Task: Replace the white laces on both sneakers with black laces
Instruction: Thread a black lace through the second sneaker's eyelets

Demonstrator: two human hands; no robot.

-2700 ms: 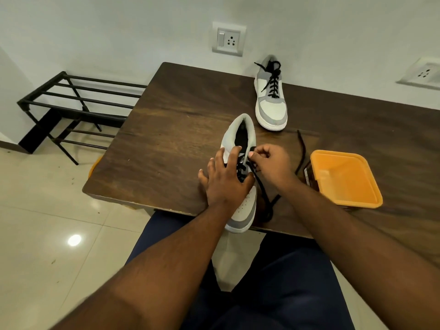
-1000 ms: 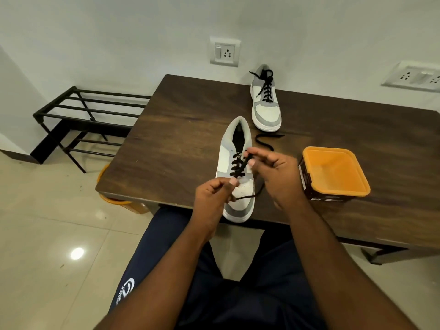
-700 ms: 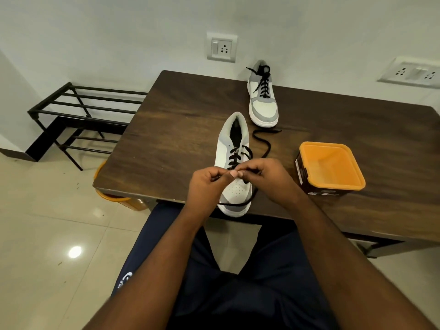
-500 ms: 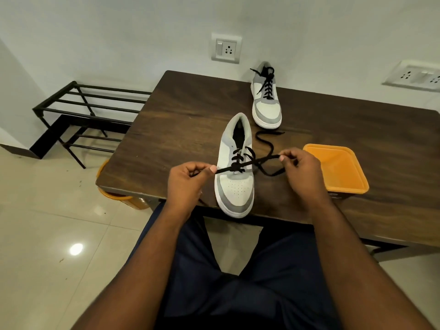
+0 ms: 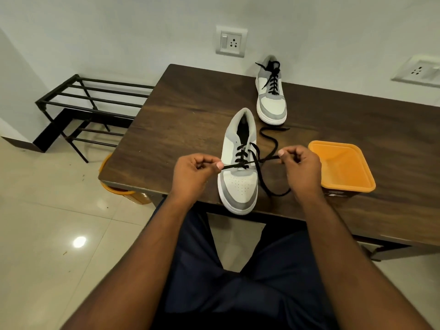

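bench (image 5: 190, 120): I see dark wood grain with a dull, matt sheen
near sneaker (image 5: 239, 186): matt white and grey panels, perforated toe, at the bench's front edge
black lace (image 5: 266, 148): flat woven cloth, matt
tub (image 5: 342, 167): smooth orange plastic, right of the near sneaker
floor (image 5: 47, 234): glossy pale tiles
rack (image 5: 90, 101): black metal bars

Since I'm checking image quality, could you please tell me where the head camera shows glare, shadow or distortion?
Head view: a bright lamp glare on the floor tiles; wide-angle bending curves the table edges and wall; soft shadow under the near sneaker; the hands, left and right, and the black lace look sharp.
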